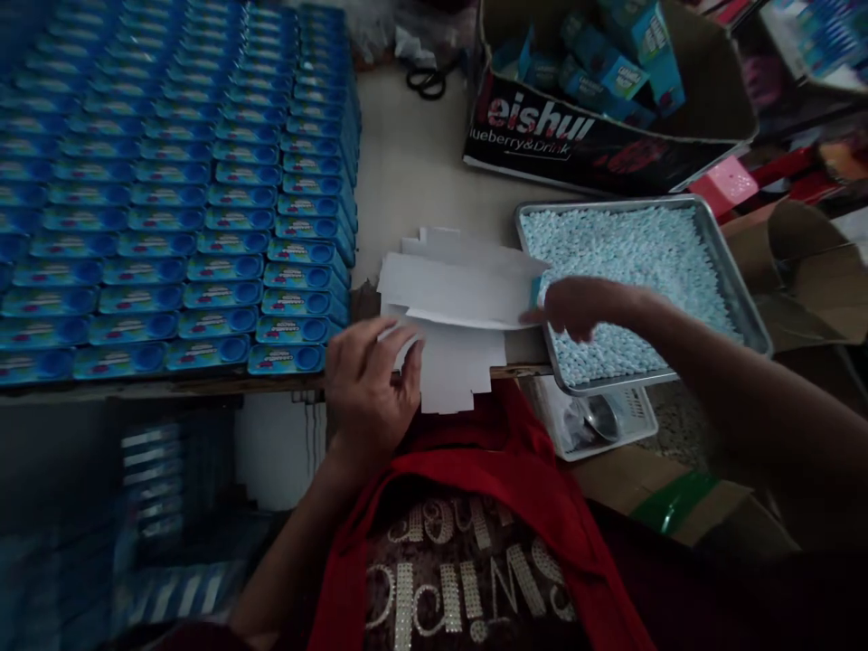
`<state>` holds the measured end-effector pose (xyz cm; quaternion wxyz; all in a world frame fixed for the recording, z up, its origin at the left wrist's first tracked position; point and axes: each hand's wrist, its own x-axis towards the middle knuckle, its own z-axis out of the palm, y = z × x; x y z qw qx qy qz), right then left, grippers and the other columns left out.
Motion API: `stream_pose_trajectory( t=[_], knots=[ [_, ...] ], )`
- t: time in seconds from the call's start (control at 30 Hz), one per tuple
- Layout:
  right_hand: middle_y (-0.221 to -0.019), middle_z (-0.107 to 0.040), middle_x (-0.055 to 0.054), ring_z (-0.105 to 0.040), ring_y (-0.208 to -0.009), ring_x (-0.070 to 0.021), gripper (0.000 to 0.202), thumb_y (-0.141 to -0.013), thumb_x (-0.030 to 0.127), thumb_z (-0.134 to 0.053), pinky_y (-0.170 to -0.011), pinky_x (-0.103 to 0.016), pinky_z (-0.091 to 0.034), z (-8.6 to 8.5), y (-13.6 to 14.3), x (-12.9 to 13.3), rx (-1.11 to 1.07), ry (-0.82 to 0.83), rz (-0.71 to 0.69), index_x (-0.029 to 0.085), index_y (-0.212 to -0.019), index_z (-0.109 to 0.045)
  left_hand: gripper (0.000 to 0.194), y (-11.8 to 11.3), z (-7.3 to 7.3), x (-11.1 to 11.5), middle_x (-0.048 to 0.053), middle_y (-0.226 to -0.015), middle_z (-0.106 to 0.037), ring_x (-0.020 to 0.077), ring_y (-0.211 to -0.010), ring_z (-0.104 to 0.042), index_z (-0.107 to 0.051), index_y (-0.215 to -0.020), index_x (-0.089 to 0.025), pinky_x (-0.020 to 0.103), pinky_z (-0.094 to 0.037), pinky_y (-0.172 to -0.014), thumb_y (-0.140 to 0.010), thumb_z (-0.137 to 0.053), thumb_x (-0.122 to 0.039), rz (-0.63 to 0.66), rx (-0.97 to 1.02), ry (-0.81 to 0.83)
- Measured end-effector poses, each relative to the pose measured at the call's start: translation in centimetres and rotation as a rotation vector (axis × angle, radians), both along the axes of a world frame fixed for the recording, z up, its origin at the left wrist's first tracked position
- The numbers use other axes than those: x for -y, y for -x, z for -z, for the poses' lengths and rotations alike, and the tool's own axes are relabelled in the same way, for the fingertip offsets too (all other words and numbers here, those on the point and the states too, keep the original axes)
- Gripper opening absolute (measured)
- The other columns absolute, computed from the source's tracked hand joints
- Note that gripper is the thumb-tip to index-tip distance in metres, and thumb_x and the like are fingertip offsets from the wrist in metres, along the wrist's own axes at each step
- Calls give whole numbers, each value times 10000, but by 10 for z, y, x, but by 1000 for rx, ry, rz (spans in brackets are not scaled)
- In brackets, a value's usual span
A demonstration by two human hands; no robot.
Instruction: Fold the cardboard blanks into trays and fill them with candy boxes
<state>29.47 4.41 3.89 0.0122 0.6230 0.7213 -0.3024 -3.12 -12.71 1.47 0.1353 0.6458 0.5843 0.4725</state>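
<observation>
White flat card blanks (454,362) lie overlapping at the table's front edge, one sticking out over it. My left hand (372,375) is at their left side, fingers curled with the thumb and fingertips apart and nothing seen between them. My right hand (580,306) is at the right end of the upper card (461,285), over the left rim of a metal tray (739,280) full of small pale blue pieces (630,262). A bit of blue shows beside its fingers, and what they hold is too blurred to tell.
Rows of blue packs (223,194) cover the table's left side. A black carton (570,145) with blue boxes stands at the back right, near black scissors (430,83). A white basket (641,416) with a metal scoop (602,418) sits below the tray.
</observation>
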Motion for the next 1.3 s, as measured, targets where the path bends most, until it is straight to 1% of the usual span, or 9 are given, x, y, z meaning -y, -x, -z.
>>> stream_pose_trajectory(
  t=[0.1, 0.2, 0.37, 0.57, 0.7, 0.8, 0.97, 1.13, 1.3],
  knots=[
    [-519, -562, -36, -609, -614, -217, 522, -781, 697, -838, -657, -370, -464, -14, 12, 17, 94, 124, -67, 231, -613, -675, 350, -1, 35, 4, 58, -1035, -659, 262, -1024, -660, -640, -1090, -266, 470, -558, -1035, -868, -854, -433, -206, 204, 201],
    [-704, -664, -73, -632, -744, -233, 521, -803, 745, -785, -713, -354, -472, -6, 46, -17, 78, -285, -62, 227, -778, -729, 540, -10, 58, -23, 66, -1121, -653, 215, -1012, -675, -550, -1169, -247, 386, -595, -938, -822, -859, -522, -295, 556, 374],
    [-825, -703, -28, -610, -725, -175, 242, -811, 359, -796, -676, -283, -453, 40, 102, -60, -115, -36, -63, 210, -1001, -777, 603, -36, 64, -82, 126, -1338, -684, 259, -1183, -691, -563, -1308, -215, 408, -572, -1060, -785, -817, -375, -144, 806, 427],
    [-905, -735, -21, -646, -776, -192, 513, -857, 210, -527, -739, -305, -499, 63, 92, 24, -360, -104, 93, 196, -1335, -710, 647, -33, 69, -86, 79, -1300, -692, 308, -1268, -657, -691, -1267, -227, 485, -521, -1172, -635, -563, -177, -46, 601, 462],
    [-1084, -793, -118, -706, -910, -268, 572, -917, 207, -463, -876, -400, -547, 61, 80, 80, -219, -201, 70, 152, -1457, -644, 565, -28, 62, -64, 56, -1494, -609, 339, -1486, -510, -759, -1168, -265, 503, -406, -1293, -637, -576, -197, 88, 423, 518],
    [-1328, -741, -192, -724, -1029, -316, 642, -945, 177, -448, -862, -425, -558, 53, 81, 106, -76, -215, 5, 139, -1580, -529, 514, -34, 55, -55, 59, -1542, -604, 354, -1461, -536, -748, -1132, -249, 528, -470, -1233, -656, -558, -213, 198, 496, 568],
    [-1333, -729, -161, -727, -954, -306, 581, -976, 151, -451, -742, -404, -531, 40, 79, 118, 61, -162, -52, 213, -1540, -576, 415, -47, 56, -60, 110, -1362, -629, 350, -1410, -557, -746, -1042, -226, 534, -446, -1241, -668, -567, -230, 287, 368, 558],
    [-1189, -718, -121, -687, -1056, -278, 310, -1033, 257, -487, -949, -429, -548, 54, 60, 104, -151, -251, -16, 240, -1198, -749, 448, -53, 60, -66, 123, -1319, -608, 341, -1338, -584, -721, -1134, -207, 533, -440, -1228, -714, -566, -214, 338, 173, 483],
    [-1198, -701, -151, -684, -1117, -295, 381, -944, 138, -471, -1000, -465, -551, 64, 60, 106, -243, -376, 52, 190, -1276, -651, 488, -62, 60, -57, 104, -1290, -626, 263, -1254, -629, -533, -1331, -237, 427, -505, -1136, -852, -624, -249, 293, 278, 353]
  ],
)
